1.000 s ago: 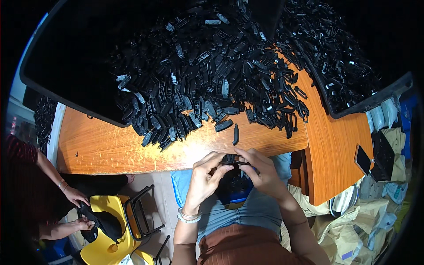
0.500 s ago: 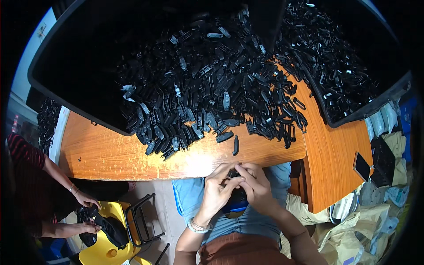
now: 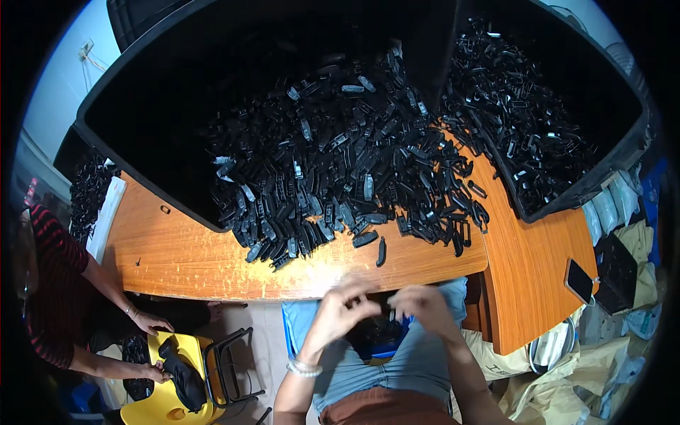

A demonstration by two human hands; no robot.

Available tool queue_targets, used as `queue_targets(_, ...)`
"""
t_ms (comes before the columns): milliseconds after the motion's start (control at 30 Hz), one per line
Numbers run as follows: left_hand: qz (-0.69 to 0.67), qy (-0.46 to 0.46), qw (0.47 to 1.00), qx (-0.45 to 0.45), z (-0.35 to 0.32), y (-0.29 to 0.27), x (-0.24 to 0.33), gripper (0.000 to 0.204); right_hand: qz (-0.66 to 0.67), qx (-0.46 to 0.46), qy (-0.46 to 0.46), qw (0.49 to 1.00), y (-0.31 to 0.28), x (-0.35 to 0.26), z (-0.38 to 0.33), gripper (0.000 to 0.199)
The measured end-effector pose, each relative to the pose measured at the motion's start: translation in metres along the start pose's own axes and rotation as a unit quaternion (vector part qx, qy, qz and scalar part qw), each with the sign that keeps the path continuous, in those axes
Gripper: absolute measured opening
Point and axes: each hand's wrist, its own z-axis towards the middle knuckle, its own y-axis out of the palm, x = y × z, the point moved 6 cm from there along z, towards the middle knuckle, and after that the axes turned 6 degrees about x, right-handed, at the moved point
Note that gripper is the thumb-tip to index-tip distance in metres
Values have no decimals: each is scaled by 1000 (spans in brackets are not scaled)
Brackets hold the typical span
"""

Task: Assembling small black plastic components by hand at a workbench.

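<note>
A big heap of small black plastic pieces [image 3: 312, 177] spills out of a black bin onto the wooden table. My left hand [image 3: 347, 309] hovers at the table's front edge, fingers and thumb apart, with nothing visible between them. My right hand [image 3: 423, 309] is a short way to its right, fingers curled and smeared by motion; whether it holds anything is unclear. Below and between both hands, a blue bin [image 3: 386, 352] rests between my legs with dark pieces inside. A single black piece [image 3: 382, 251] lies on the table just beyond my hands.
Two large black bins, the left one [image 3: 152, 180] and the right one [image 3: 567, 207], stand tipped toward me. A phone [image 3: 579, 282] lies at the table's right side. At left, another person's hands [image 3: 157, 372] work over a yellow chair [image 3: 134, 412]. Paper sacks [image 3: 545, 382] crowd the lower right.
My hands were together, fingers closed on a small black piece; now they have parted, and the blue bin shows between them. The whole view has shifted slightly.
</note>
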Motion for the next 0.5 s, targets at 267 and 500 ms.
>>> queue_targets(267,475,174,854,121,63,13,4,23,-403,361,-147,828,16,-22,54,15)
queue_targets(500,-207,-102,948,217,24,-11,-33,16,-177,318,-68,929,9,-3,40,7)
